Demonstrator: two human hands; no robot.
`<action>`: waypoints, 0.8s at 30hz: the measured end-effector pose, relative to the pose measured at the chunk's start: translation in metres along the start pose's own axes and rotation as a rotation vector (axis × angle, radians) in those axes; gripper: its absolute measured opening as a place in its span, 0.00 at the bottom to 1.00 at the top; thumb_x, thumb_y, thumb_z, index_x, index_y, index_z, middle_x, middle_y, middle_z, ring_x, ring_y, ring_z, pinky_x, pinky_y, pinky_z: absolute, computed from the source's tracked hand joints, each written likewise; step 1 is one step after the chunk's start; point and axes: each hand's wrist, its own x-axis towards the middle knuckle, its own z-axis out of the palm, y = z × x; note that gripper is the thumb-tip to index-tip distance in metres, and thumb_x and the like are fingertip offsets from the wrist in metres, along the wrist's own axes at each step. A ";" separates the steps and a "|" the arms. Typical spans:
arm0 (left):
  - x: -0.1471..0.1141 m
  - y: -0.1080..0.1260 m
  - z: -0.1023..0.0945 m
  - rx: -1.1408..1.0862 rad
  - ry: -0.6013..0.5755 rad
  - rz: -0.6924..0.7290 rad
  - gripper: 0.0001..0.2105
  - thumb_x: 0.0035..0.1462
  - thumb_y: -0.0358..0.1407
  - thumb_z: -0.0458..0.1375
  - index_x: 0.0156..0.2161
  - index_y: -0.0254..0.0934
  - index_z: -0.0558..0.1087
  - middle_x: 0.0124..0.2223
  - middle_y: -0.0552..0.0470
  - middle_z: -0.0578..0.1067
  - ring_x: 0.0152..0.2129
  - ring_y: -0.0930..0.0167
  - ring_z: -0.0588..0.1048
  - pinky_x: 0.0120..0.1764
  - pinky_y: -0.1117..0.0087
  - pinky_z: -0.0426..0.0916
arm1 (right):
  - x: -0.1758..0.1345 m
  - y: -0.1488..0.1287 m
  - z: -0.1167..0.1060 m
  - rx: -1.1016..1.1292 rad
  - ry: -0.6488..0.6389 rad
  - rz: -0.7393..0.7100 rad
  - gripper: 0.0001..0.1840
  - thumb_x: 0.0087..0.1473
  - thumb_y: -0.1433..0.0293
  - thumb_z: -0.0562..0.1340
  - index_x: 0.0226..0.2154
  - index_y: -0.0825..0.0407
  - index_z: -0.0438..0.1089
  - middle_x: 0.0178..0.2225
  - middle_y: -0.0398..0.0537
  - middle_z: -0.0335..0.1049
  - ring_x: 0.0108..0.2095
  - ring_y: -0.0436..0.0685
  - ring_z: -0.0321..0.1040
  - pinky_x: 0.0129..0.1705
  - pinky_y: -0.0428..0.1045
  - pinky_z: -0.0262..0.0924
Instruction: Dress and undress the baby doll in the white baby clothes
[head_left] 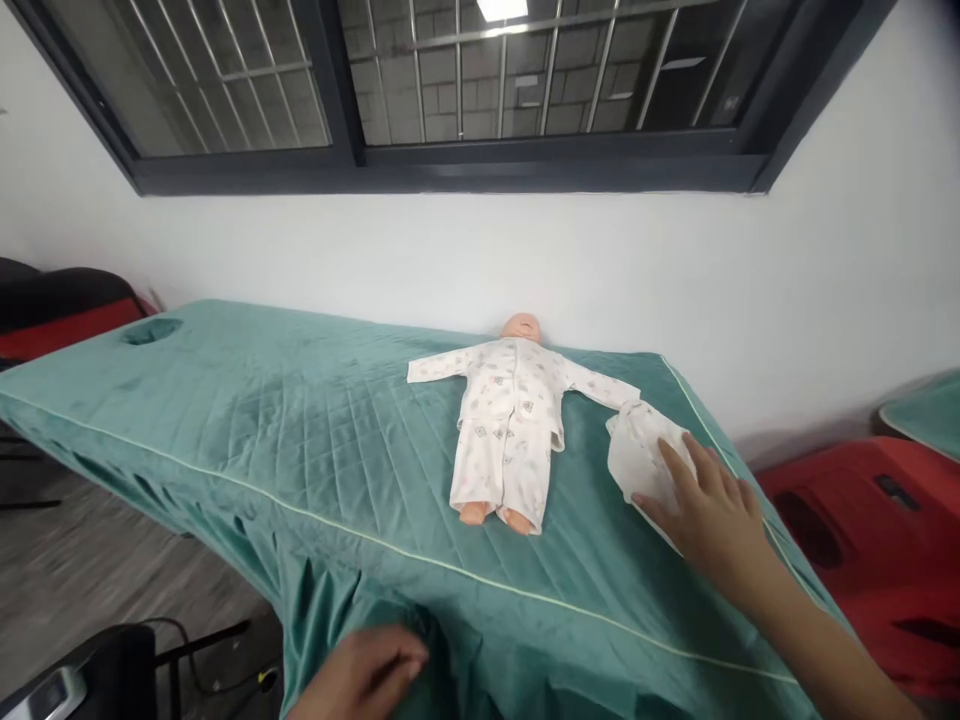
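Right hand, fingers spread flat, presses a folded cloth near the bed's right edge beside the doll; left hand, loosely curled, rests at the front edge; smoothing outward should keep it flat

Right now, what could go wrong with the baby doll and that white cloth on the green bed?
The folded white cloth under the right hand lies close to the bed's right edge, so a push might slide it off. It also touches the doll's sleeve, so dragging it could tug the doll. The left hand rests on the green cover at the near edge; pulling there might shift the cover and the doll.
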 end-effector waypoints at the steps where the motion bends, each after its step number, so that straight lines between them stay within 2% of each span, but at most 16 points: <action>1: 0.020 0.010 -0.008 -0.044 0.083 0.017 0.18 0.58 0.51 0.54 0.30 0.40 0.77 0.27 0.52 0.77 0.26 0.72 0.73 0.33 0.76 0.70 | 0.003 -0.005 -0.002 0.026 0.046 -0.008 0.38 0.59 0.50 0.53 0.66 0.47 0.49 0.69 0.59 0.43 0.66 0.76 0.45 0.60 0.75 0.48; 5: 0.108 0.052 -0.030 -0.227 0.626 0.110 0.16 0.57 0.49 0.55 0.37 0.39 0.77 0.30 0.49 0.77 0.30 0.68 0.76 0.35 0.69 0.73 | 0.035 -0.043 0.010 0.260 0.173 -0.049 0.33 0.60 0.55 0.56 0.65 0.45 0.53 0.69 0.55 0.43 0.68 0.73 0.41 0.63 0.74 0.44; 6: 0.132 0.062 -0.034 -0.264 0.709 0.157 0.15 0.57 0.48 0.56 0.39 0.39 0.77 0.31 0.49 0.78 0.32 0.67 0.76 0.37 0.68 0.73 | 0.048 -0.056 0.018 0.339 0.177 -0.058 0.32 0.59 0.55 0.56 0.64 0.45 0.55 0.69 0.55 0.44 0.68 0.73 0.41 0.63 0.73 0.44; 8: 0.181 0.079 -0.042 -0.282 0.772 0.259 0.13 0.58 0.45 0.56 0.40 0.40 0.76 0.34 0.48 0.78 0.35 0.67 0.77 0.41 0.67 0.74 | 0.079 -0.083 0.035 0.501 0.155 -0.048 0.31 0.59 0.56 0.57 0.62 0.45 0.57 0.68 0.54 0.46 0.67 0.70 0.44 0.64 0.70 0.47; 12: 0.278 0.101 -0.061 -0.179 0.684 0.354 0.11 0.61 0.36 0.53 0.44 0.40 0.75 0.42 0.48 0.79 0.42 0.67 0.77 0.45 0.66 0.73 | 0.157 -0.128 0.064 0.789 0.097 0.050 0.30 0.57 0.56 0.57 0.60 0.47 0.60 0.66 0.55 0.50 0.65 0.66 0.50 0.64 0.65 0.49; 15: 0.339 0.104 -0.072 -0.007 0.597 0.375 0.12 0.61 0.32 0.51 0.45 0.38 0.75 0.46 0.46 0.78 0.46 0.67 0.76 0.51 0.63 0.71 | 0.210 -0.146 0.071 0.934 0.073 0.127 0.29 0.58 0.55 0.56 0.59 0.49 0.60 0.62 0.56 0.59 0.62 0.65 0.55 0.64 0.65 0.50; 17: 0.369 0.101 -0.072 0.124 0.519 0.379 0.13 0.61 0.31 0.51 0.46 0.36 0.75 0.48 0.45 0.78 0.48 0.65 0.75 0.54 0.60 0.69 | 0.232 -0.149 0.070 0.980 0.018 0.148 0.28 0.59 0.56 0.55 0.58 0.51 0.62 0.58 0.57 0.63 0.60 0.65 0.59 0.63 0.64 0.52; 20: 0.396 0.092 -0.064 0.232 0.427 0.386 0.13 0.63 0.32 0.50 0.48 0.34 0.74 0.52 0.42 0.76 0.51 0.63 0.73 0.57 0.58 0.67 | 0.241 -0.147 0.069 0.985 -0.042 0.087 0.24 0.60 0.56 0.54 0.54 0.49 0.67 0.57 0.55 0.66 0.60 0.64 0.60 0.63 0.62 0.52; 24: 0.400 0.084 -0.050 0.247 0.420 0.437 0.16 0.66 0.33 0.46 0.53 0.33 0.71 0.59 0.42 0.71 0.57 0.64 0.68 0.60 0.59 0.63 | 0.234 -0.143 0.070 1.021 -0.036 0.046 0.23 0.60 0.56 0.55 0.52 0.48 0.68 0.59 0.53 0.64 0.61 0.61 0.58 0.65 0.59 0.50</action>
